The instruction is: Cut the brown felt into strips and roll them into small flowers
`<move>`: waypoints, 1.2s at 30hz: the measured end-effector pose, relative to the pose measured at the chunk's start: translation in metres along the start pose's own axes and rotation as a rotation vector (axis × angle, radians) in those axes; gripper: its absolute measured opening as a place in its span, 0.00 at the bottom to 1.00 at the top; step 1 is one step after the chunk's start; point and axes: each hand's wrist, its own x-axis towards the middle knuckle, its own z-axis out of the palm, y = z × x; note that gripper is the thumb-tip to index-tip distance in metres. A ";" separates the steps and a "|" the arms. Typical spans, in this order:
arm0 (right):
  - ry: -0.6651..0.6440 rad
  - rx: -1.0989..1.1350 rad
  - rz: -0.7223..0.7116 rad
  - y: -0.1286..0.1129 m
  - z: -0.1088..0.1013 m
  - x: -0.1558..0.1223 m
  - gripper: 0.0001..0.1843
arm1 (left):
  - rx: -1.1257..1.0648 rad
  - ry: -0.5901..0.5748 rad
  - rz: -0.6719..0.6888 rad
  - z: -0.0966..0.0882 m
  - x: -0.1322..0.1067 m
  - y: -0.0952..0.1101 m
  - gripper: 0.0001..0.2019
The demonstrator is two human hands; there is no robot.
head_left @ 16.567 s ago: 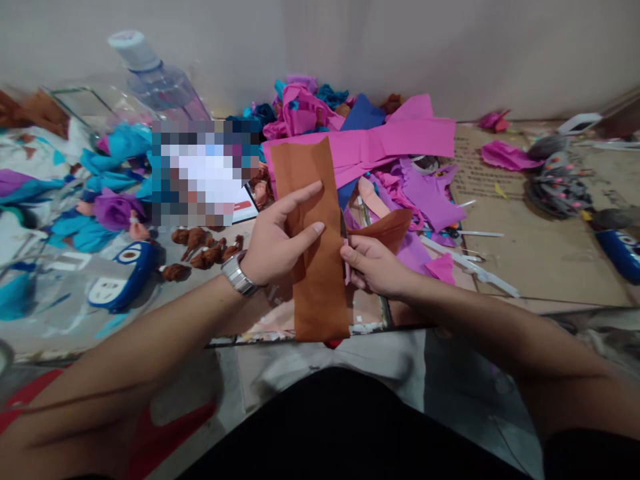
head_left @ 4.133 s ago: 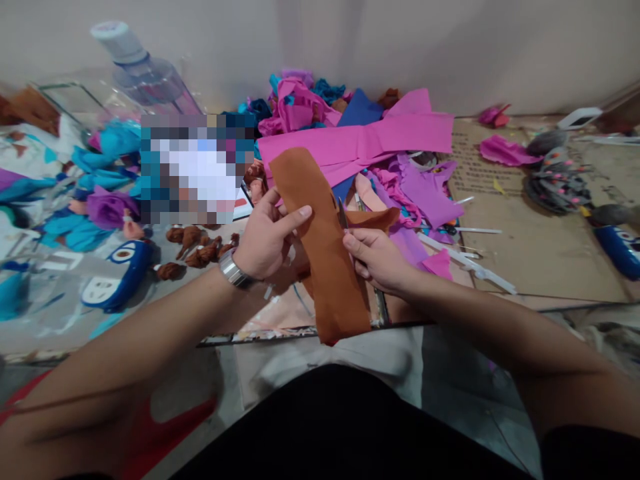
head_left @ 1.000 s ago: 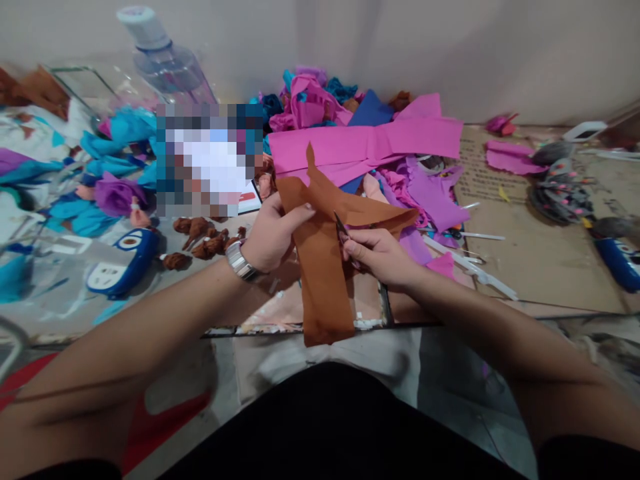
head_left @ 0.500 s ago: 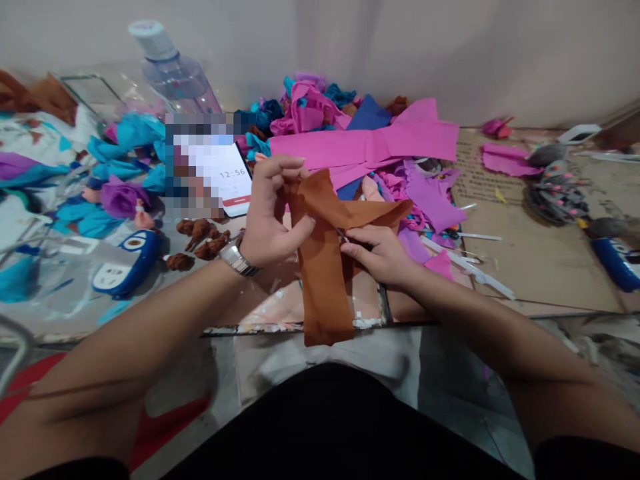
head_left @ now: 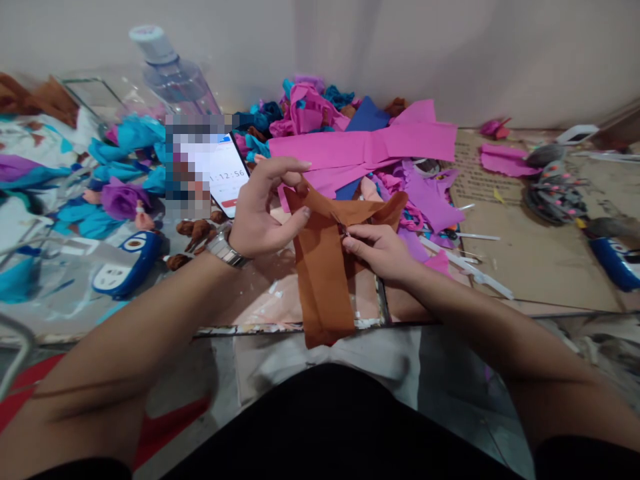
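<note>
A long strip of brown crepe paper (head_left: 323,273) hangs in front of me, over the table's near edge. My left hand (head_left: 263,210) pinches its upper left corner between thumb and forefinger, the other fingers curled above. My right hand (head_left: 377,250) is closed around small scissors (head_left: 345,230), only their tip showing at the paper's right side. A narrower brown strip (head_left: 377,208) branches off to the right above my right hand.
A heap of pink, purple and blue crepe paper (head_left: 370,143) lies behind my hands. A phone (head_left: 225,173), a clear bottle (head_left: 170,70), blue and purple paper flowers (head_left: 120,200) and small brown paper buds (head_left: 193,230) are at the left. Cardboard (head_left: 525,247) covers the right.
The scissors have closed further into the paper, so their blades no longer show. My left hand has shifted up to the strip's top corner, and that top has folded down.
</note>
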 end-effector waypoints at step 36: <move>-0.056 0.073 0.111 0.003 -0.001 -0.004 0.29 | -0.079 -0.193 -0.327 -0.012 0.013 0.000 0.21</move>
